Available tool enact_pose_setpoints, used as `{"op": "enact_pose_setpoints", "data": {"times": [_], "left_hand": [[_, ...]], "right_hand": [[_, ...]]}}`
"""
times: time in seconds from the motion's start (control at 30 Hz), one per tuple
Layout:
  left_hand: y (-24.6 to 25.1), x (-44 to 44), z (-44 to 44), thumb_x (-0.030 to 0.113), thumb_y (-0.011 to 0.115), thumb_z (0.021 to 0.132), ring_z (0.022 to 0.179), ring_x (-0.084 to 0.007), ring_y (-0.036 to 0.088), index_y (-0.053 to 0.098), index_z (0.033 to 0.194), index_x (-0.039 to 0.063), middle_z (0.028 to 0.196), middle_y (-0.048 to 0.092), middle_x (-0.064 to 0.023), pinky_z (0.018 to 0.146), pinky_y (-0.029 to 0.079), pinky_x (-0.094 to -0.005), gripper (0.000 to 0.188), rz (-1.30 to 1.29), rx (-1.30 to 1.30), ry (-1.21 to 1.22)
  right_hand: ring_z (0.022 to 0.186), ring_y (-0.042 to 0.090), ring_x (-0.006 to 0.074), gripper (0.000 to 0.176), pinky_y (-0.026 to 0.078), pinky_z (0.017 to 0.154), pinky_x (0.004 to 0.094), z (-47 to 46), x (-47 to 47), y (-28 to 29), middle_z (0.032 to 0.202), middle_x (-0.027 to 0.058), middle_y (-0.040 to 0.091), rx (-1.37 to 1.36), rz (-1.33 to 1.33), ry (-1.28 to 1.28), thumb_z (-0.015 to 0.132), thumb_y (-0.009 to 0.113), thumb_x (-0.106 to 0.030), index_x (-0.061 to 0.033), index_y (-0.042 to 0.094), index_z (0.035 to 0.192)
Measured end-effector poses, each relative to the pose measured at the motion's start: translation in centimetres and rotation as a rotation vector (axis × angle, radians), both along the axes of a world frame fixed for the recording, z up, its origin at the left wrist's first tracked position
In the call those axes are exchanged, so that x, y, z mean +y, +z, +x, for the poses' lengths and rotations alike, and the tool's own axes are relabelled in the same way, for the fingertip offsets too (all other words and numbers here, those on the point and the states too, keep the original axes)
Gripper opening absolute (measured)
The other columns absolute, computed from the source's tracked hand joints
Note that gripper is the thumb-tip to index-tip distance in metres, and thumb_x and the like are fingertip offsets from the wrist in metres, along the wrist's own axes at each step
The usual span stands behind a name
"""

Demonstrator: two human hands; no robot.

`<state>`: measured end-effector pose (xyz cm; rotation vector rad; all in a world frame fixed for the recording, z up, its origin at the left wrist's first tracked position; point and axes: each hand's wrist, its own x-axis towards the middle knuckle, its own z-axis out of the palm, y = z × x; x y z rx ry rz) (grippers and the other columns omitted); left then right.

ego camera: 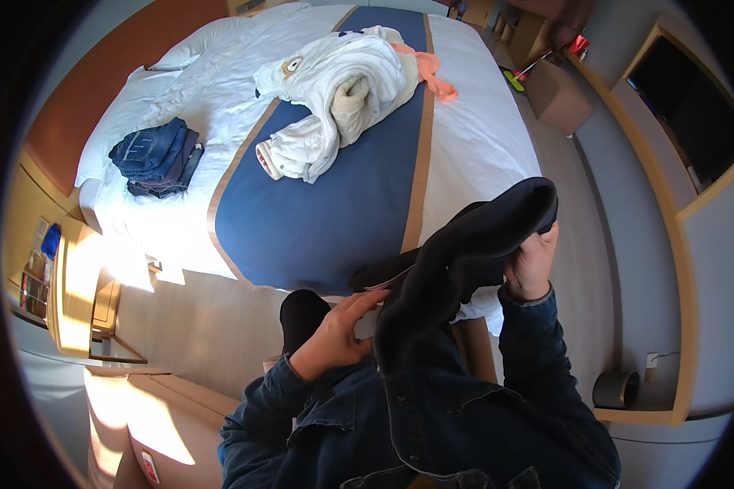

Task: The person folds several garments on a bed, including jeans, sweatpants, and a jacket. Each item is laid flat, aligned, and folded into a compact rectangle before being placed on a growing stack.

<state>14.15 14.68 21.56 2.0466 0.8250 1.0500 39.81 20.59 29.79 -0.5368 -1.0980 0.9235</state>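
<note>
A black stretchy garment (440,269) with a long, tube-like leg or sleeve stretches from my chest up over the near edge of the bed. My right hand (531,261) grips its far end, the fabric folded over the fingers. At the garment's left side is my left hand (336,336), thumb and forefinger spread, fingertips resting against the black cloth. A flat black part of the garment with a thin pale line lies just beyond those fingertips, on the blue bed runner (318,238). Which part of the garment each hand touches is not clear.
On the bed (465,140) lie a rolled white printed garment (355,79) with a peach strap (431,73) and a stack of folded jeans (156,159). A tan armchair (183,403) stands at lower left, a wooden desk (73,293) beyond it. A wall-mounted television (688,110) hangs at right.
</note>
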Motion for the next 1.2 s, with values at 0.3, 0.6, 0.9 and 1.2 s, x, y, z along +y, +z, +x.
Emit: {"op": "enact_pose_setpoints", "data": {"times": [0.3,0.6,0.9,1.2], "left_hand": [[-0.7,-3.9,-0.3,0.012,0.080,0.056,0.111,-0.0298,0.048,0.034,0.131,0.003,0.121,0.048,-0.0157,0.090,0.041,-0.0354,0.088,-0.292,-0.219,0.011],[-2.8,-3.2,2.5,0.015,0.070,0.075,0.079,-0.0163,0.060,0.059,0.095,-0.001,0.087,0.063,-0.0058,0.070,0.047,-0.0260,0.028,-0.194,-0.478,0.439],[2.2,1.2,-4.3,0.010,0.063,0.080,0.081,-0.0095,0.054,0.056,0.100,-0.003,0.089,0.060,-0.0030,0.076,0.042,-0.0212,0.025,-0.084,-0.821,0.520],[9.7,0.7,-3.7,0.010,0.058,0.084,0.060,-0.0163,0.056,0.051,0.091,-0.001,0.067,0.059,-0.0111,0.060,0.046,-0.0255,0.015,0.523,-0.518,0.560]], "right_hand": [[0.084,0.061,0.0160,0.028,0.049,0.080,0.0282,-0.3,0.0,0.8,0.096,0.0069,0.063,0.050,0.036,-0.123,0.076,0.063,0.003,0.0021,0.056,0.104],[0.078,0.057,0.0106,0.025,0.046,0.077,0.0245,-3.4,-1.5,2.2,0.084,0.0014,0.060,-0.053,0.066,-0.113,0.071,0.063,0.009,0.0021,0.057,0.094],[0.056,0.052,0.0155,0.040,0.043,0.054,0.0262,2.1,-6.6,5.0,0.064,0.0081,0.054,-0.430,0.218,0.189,0.057,0.082,-0.014,-0.0053,0.044,0.067],[0.052,0.055,0.0232,0.036,0.047,0.047,0.0300,9.7,-8.5,7.0,0.064,0.0134,0.054,-0.486,0.523,0.648,0.064,0.075,-0.025,0.0027,0.055,0.077]]}}
